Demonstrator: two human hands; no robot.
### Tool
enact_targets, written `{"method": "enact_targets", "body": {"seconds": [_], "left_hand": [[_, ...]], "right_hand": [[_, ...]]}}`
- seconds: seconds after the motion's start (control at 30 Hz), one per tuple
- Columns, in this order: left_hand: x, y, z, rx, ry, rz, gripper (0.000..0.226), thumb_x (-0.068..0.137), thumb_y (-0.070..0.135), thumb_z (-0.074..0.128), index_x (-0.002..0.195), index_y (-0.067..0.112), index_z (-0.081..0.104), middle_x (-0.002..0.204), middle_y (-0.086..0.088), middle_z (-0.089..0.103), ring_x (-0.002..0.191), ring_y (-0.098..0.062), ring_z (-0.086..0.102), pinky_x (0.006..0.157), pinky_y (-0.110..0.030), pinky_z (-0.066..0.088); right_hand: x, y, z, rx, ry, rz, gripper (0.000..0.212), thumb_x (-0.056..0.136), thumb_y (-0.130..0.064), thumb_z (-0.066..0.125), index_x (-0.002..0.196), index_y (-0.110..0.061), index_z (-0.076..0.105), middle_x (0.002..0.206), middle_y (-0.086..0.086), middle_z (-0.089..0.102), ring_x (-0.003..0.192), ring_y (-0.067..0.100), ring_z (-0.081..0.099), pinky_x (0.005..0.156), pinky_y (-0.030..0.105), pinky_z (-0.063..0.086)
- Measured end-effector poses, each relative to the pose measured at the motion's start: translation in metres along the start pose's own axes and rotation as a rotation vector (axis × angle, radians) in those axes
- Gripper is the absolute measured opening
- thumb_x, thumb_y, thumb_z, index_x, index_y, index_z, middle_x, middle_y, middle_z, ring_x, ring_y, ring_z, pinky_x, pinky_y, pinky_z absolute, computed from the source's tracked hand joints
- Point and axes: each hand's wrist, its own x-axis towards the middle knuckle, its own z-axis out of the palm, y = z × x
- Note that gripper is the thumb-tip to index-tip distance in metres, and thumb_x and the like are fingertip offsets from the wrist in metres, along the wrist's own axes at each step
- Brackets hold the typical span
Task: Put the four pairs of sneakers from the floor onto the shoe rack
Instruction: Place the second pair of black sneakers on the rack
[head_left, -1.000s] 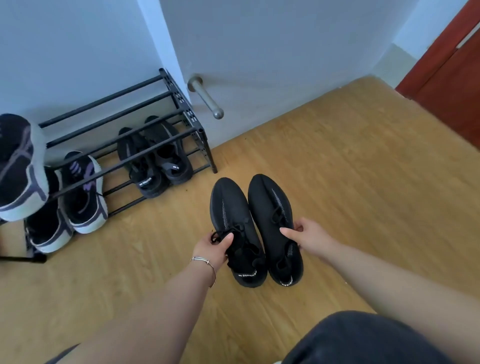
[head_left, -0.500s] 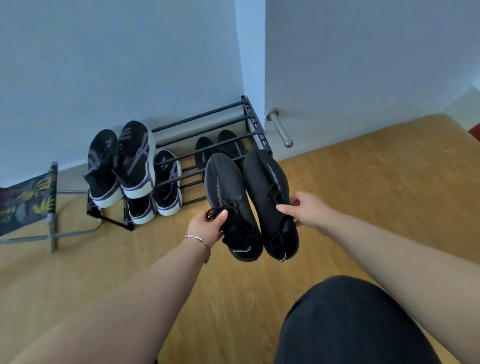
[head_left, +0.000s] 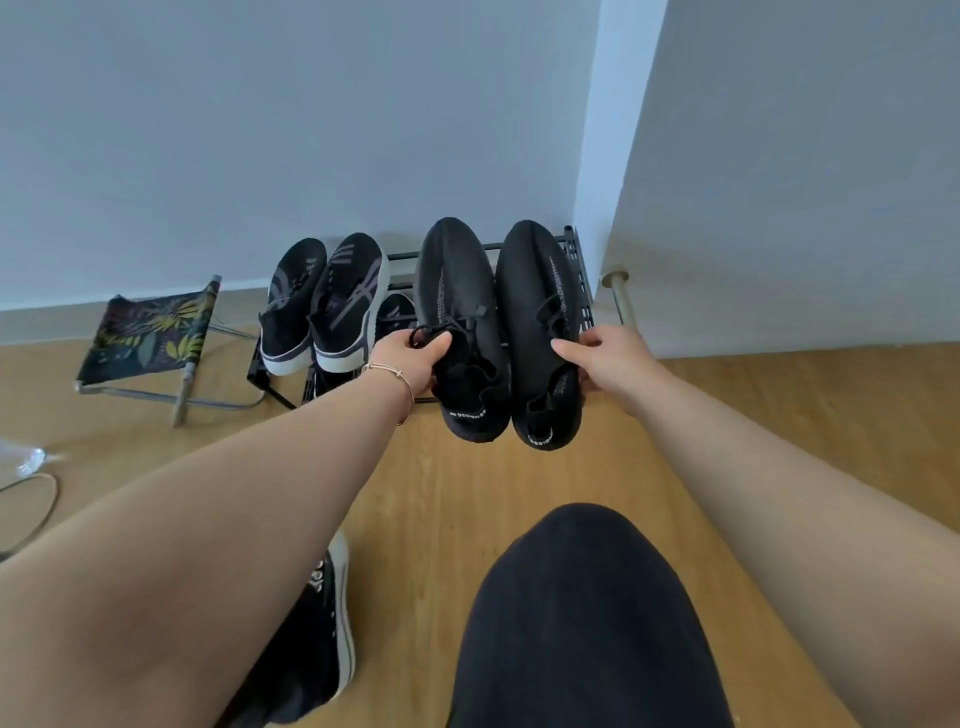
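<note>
I hold a pair of all-black knit sneakers over the right half of the black metal shoe rack. My left hand grips the left black sneaker at its laces. My right hand grips the right black sneaker by its side. A pair of black sneakers with white soles and purple stripes sits on the rack's top tier at the left. Another such sneaker shows on the lower tier. A black sneaker with a white sole lies on the floor under my left forearm.
A small folding stool with leaf-print fabric stands left of the rack. A door with a metal handle is just right of the rack. A round wire object lies at the left edge. My knee in dark cloth is below.
Both hands have lifted the black pair off the floor and carried it forward, up over the rack's right half. The view has swung left, showing the stool.
</note>
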Motion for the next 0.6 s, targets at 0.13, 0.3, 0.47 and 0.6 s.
{"method": "enact_targets", "body": {"seconds": [0.13,0.3,0.47,0.6], "left_hand": [[0.029,0.011,0.004,0.031,-0.033,0.014,0.021,0.082,0.041,0.072,0.074,0.023,0.065,0.065,0.002,0.064,0.053,-0.016,0.054,0.056,-0.026,0.047],[0.063,0.018,0.015,0.026,-0.07,0.009,0.02,0.083,0.036,0.073,0.079,0.018,0.066,0.078,-0.009,0.067,0.064,-0.025,0.061,0.069,-0.037,0.059],[0.089,0.011,0.021,-0.009,-0.039,-0.007,0.024,0.079,0.039,0.075,0.084,0.017,0.068,0.091,-0.013,0.073,0.081,-0.033,0.069,0.088,-0.05,0.059],[0.105,0.012,0.019,-0.036,-0.06,-0.052,0.022,0.078,0.038,0.075,0.081,0.018,0.067,0.092,-0.013,0.074,0.079,-0.031,0.069,0.088,-0.051,0.059]], "right_hand": [[0.016,-0.005,0.004,-0.003,0.04,0.022,0.032,0.089,-0.04,0.072,0.085,-0.009,0.067,0.08,0.007,0.072,0.084,0.034,0.074,0.084,0.055,0.061],[0.039,-0.016,0.007,-0.074,0.093,0.021,0.034,0.089,-0.044,0.07,0.071,-0.017,0.06,0.074,0.004,0.065,0.093,0.038,0.07,0.094,0.057,0.054],[0.067,-0.02,0.015,-0.142,0.139,0.028,0.034,0.09,-0.043,0.069,0.082,-0.011,0.062,0.08,0.006,0.068,0.083,0.031,0.07,0.069,0.038,0.055],[0.091,-0.02,0.024,-0.072,0.121,0.062,0.039,0.09,-0.039,0.071,0.1,-0.002,0.067,0.101,0.013,0.073,0.095,0.034,0.071,0.09,0.049,0.059]]}}
